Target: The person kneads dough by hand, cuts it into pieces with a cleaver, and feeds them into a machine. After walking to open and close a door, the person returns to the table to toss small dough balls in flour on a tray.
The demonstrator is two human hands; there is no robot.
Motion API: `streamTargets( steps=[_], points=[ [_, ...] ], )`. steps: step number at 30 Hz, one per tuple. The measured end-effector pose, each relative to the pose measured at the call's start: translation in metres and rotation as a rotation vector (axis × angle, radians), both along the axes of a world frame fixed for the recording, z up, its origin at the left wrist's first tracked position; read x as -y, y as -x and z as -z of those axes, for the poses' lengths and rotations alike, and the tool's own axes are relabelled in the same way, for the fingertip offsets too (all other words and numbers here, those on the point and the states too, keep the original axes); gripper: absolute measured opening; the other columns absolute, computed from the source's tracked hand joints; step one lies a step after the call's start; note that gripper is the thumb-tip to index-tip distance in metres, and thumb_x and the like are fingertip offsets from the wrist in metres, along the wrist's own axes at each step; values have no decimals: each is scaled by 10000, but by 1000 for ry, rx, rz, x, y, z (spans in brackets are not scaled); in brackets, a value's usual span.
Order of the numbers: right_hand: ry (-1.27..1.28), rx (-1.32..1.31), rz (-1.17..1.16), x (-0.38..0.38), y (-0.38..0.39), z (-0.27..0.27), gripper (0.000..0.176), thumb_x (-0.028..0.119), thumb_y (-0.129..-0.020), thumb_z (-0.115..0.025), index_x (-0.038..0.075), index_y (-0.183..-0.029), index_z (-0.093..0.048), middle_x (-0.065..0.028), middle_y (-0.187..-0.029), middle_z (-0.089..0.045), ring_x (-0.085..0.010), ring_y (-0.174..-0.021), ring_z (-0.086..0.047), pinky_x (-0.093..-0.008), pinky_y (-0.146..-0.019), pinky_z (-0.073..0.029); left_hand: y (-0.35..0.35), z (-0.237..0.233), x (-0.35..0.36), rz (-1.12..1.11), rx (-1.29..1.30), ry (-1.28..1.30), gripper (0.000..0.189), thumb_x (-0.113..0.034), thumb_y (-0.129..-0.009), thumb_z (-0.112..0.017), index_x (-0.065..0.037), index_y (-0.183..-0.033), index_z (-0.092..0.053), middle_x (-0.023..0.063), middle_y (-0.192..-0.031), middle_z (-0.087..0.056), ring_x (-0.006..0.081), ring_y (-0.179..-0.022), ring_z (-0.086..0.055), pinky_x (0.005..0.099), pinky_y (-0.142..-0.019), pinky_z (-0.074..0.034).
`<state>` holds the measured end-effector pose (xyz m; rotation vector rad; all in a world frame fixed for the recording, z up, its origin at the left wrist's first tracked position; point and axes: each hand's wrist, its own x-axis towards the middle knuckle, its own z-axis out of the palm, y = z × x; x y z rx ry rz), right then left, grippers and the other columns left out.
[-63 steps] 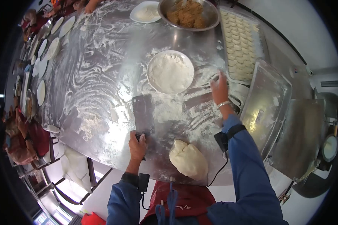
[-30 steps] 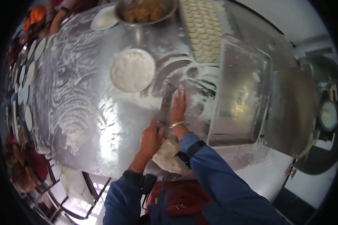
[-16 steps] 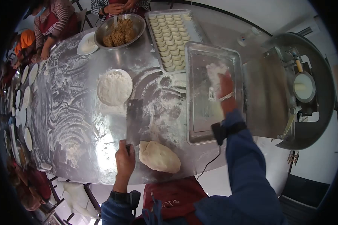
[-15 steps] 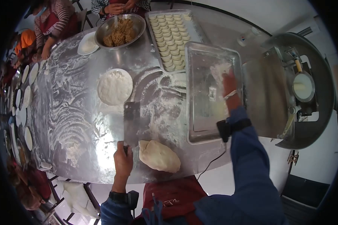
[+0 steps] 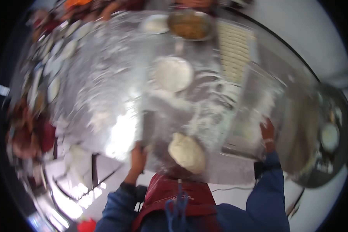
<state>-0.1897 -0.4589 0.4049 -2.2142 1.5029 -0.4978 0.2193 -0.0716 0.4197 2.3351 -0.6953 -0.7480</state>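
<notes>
My left hand (image 5: 138, 156) is closed around the handle of a cleaver. Its wide blade (image 5: 149, 125) points away from me over the metal table and is blurred. Just right of it lies a pale lump of dough (image 5: 187, 154), near the table's front edge. My right hand (image 5: 267, 133) is at the right part of a shallow metal tray (image 5: 236, 145), near a patch of flour (image 5: 267, 101) in it. Motion smears the fingers of that hand, and I cannot make out whether they hold anything.
A plate of flour (image 5: 174, 74) stands mid-table. Behind it are a metal bowl of brown filling (image 5: 189, 25), a white plate (image 5: 155, 24) and a tray of dumplings (image 5: 234, 50). Several pale plates (image 5: 68, 49) line the left side, where other people sit. A round pan (image 5: 317, 176) is at far right.
The whole view has swung, so the table and its things sit further right and are blurred. My left hand still grips the cleaver; my right hand has moved nearer the tray's front right.
</notes>
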Motion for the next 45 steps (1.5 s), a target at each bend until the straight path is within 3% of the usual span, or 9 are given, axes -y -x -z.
streamTargets(
  steps=[8,13,19,31,33,34,37,42,45],
  points=[
    [-238,-13,-260,-65,-109,0,245,46,-747,-569,-1,-985,-530,-183,-900,-593,-331,-818,-567,-352,-726,-444,15,14,-32,-157,97,75,229,-133,-786,-594,-2,-893,-440,162,-617,-538,317,-526,-547,364,-481,-420],
    [-265,59,-406,-94,-165,-13,357,-37,-698,-538,-3,-1053,-526,-167,-1021,-575,-321,-959,-551,-354,-838,-420,-10,35,-84,-843,-209,368,118,-90,-829,-513,-21,-862,-423,71,-594,-513,112,-440,-478,259,-405,-405],
    [-330,208,-550,-142,-247,-6,375,-47,-724,-510,-11,-1097,-510,-158,-1040,-575,-279,-965,-561,-335,-840,-428,-73,76,-163,-1204,-145,461,110,-82,-843,-484,-33,-849,-385,55,-607,-486,103,-424,-442,242,-384,-391],
    [-477,525,-273,-222,-511,85,402,-5,-818,-482,-3,-1215,-422,-136,-1235,-461,-231,-1146,-436,-324,-971,-328,-193,96,-141,-662,-52,172,139,-120,-848,-506,-43,-880,-395,41,-589,-505,103,-445,-470,243,-386,-391],
    [-344,554,-358,-235,-542,97,393,34,-837,-469,6,-1226,-418,-132,-1252,-448,-243,-1163,-420,-340,-982,-313,-200,99,-134,-599,-89,122,181,-149,-825,-525,-22,-908,-425,126,-623,-557,262,-561,-569,361,-539,-433],
    [-363,567,-358,-248,-556,104,389,72,-852,-459,7,-1232,-411,-133,-1260,-441,-249,-1175,-407,-345,-989,-303,-202,104,-131,-520,-3,153,169,-147,-843,-519,-36,-870,-395,59,-593,-512,126,-463,-494,263,-394,-406],
    [-216,436,-494,-289,-590,104,423,178,-893,-449,1,-1269,-371,-154,-1276,-417,-248,-1190,-389,-334,-991,-300,-200,114,-115,-475,-65,175,158,-144,-842,-518,-39,-873,-405,64,-605,-525,127,-495,-515,273,-432,-418],
    [-383,583,-359,-325,-613,100,443,227,-906,-411,-2,-1280,-352,-151,-1306,-383,-247,-1221,-344,-342,-1014,-257,-199,85,-65,-326,-60,215,195,-106,-791,-546,9,-893,-427,217,-645,-520,405,-610,-528,405,-549,-426],
    [-439,691,-256,-316,-614,98,450,252,-910,-389,-4,-1278,-352,-148,-1304,-384,-259,-1219,-346,-347,-1014,-250,-199,56,-49,-287,-66,169,193,-94,-781,-552,4,-898,-435,217,-694,-542,399,-646,-546,415,-556,-430]
  ],
)
